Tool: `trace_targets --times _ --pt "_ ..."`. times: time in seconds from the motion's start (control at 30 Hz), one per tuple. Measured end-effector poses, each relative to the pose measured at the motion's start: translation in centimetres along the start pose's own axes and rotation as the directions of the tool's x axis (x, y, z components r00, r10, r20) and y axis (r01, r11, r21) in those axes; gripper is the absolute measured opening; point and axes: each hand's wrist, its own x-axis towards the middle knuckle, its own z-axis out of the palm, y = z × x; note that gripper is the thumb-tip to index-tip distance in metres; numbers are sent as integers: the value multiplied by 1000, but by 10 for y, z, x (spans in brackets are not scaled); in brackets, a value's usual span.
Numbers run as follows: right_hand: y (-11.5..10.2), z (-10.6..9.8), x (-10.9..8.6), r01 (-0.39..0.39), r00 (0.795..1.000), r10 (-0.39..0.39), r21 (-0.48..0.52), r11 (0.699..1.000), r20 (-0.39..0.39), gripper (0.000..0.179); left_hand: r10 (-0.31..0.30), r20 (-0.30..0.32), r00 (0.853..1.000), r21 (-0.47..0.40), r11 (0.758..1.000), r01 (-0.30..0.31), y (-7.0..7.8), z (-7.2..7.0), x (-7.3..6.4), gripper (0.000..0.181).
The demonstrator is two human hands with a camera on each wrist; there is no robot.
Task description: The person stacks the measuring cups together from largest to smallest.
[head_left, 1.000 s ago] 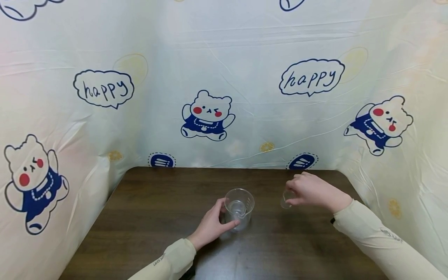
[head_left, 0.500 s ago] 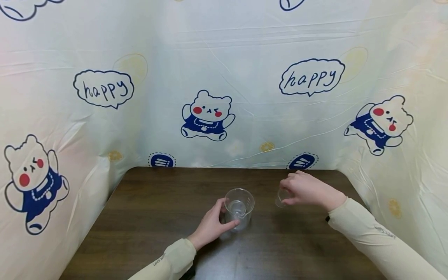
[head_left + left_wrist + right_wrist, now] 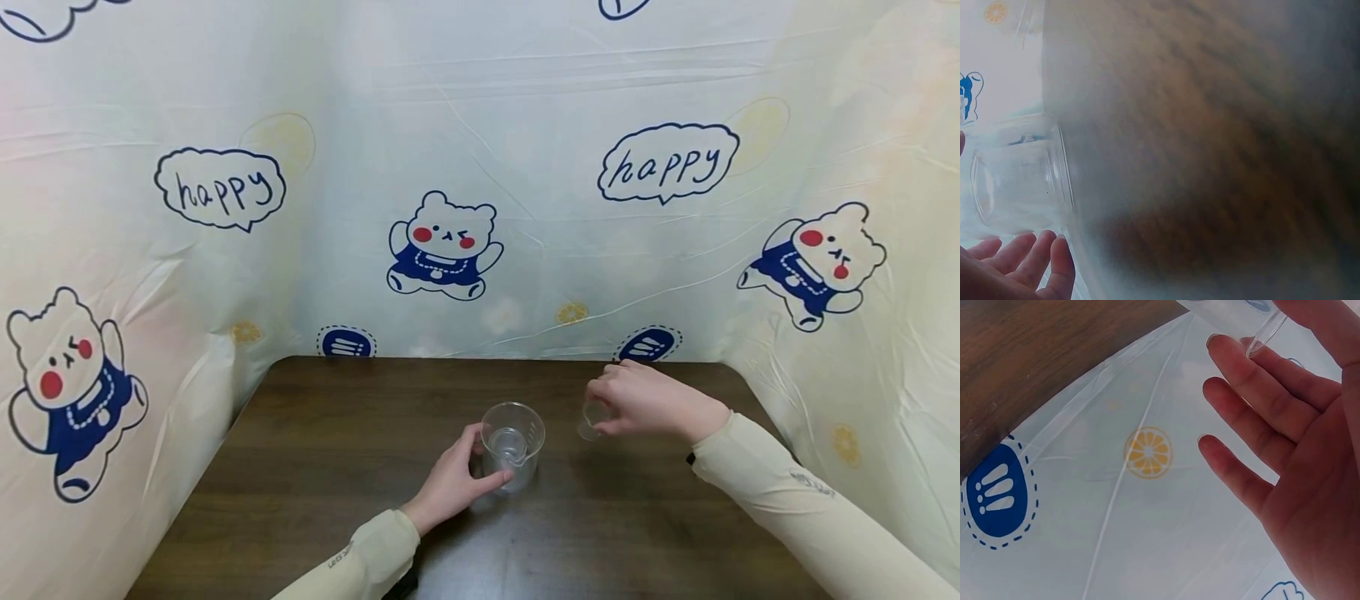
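A clear glass beaker (image 3: 513, 446) stands upright on the table, with a smaller clear round vessel seemingly nested inside it. My left hand (image 3: 453, 483) grips the beaker from its left side, thumb in front and fingers behind. In the left wrist view the beaker (image 3: 1019, 178) appears sideways beside the fingers. To its right, my right hand (image 3: 648, 400) pinches a small clear cup-like vessel (image 3: 591, 421) by its rim above the table. The right wrist view catches only part of this clear vessel (image 3: 1225, 315), between thumb and fingers; the other fingers extend loosely.
The dark wooden table (image 3: 337, 433) carries the beaker near its middle. A pale printed curtain (image 3: 540, 167) surrounds the table at the back and both sides, close to its edges.
My right hand has moved left toward the beaker, carrying the small clear vessel. My left hand and the beaker have stayed in place.
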Motion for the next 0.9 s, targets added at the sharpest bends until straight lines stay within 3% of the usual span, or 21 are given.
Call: trace_targets --times 0.67,0.9 --pt "-11 -6 23 42 999 -42 32 999 7 28 -5 3 1000 3 1000 5 0 -1 0 77" --pt "-13 -6 31 73 997 -73 -4 997 10 31 -21 5 1000 12 1000 21 1 -1 0 78"
